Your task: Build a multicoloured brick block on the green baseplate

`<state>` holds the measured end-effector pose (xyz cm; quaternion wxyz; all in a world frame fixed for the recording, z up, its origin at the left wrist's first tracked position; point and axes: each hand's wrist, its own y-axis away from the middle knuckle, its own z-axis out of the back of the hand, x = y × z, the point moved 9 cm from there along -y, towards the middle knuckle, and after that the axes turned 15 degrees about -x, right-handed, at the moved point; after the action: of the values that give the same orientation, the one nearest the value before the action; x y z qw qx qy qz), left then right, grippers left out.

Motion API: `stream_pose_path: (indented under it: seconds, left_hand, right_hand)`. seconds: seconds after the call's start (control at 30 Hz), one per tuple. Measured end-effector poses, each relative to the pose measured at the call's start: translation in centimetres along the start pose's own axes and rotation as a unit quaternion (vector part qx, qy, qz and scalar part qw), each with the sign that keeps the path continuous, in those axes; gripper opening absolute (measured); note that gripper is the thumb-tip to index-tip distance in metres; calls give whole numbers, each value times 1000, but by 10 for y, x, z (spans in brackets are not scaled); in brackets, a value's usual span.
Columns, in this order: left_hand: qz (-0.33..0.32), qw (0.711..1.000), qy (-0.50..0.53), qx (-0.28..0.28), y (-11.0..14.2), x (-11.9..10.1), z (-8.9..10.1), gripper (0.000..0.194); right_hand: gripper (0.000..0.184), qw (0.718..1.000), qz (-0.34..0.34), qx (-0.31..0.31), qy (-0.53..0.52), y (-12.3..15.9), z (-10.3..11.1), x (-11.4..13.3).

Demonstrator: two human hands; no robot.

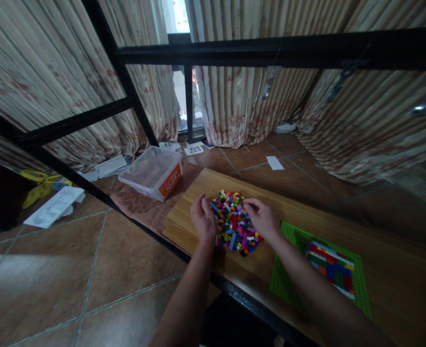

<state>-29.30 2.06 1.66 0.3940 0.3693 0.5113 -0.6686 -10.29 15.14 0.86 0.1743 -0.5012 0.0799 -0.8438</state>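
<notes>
A heap of small, many-coloured toy building bricks lies on a wooden board. At the heap's left edge, my left hand is cupped, thumb and fingers slightly apart, with nothing visible in it. My right hand is at the upper right of the heap, its fingertips drawn together in a pinch; whatever is between them is too small to make out. Under my right forearm is a green studded baseplate, partly hidden by the arm. On it sits a flat block of red, blue, green and white bricks.
The wooden board is framed by black metal bars. Beyond its left end stands a clear plastic bin with an orange label. A white moulded tray, yellow item and paper lie on the tiles; striped curtains hang behind.
</notes>
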Motion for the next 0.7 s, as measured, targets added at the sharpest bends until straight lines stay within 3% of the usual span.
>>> stream_pose_path:
  seconds: [0.13,0.33,0.53,0.7]
  left_hand:
    - [14,999,20,-31,3,1,12,38]
    - [2,998,58,24,27,-5,40,34]
    - [-43,996,56,48,64,-20,51,34]
    - [-42,996,70,31,79,-30,40,34]
  right_hand:
    - [22,998,41,27,48,-4,-14,12]
    - [19,997,53,31,52,-5,-18,18]
    - [26,999,7,-43,-29,2,13,20]
    - [34,980,-108,-97,-134,30,41,16]
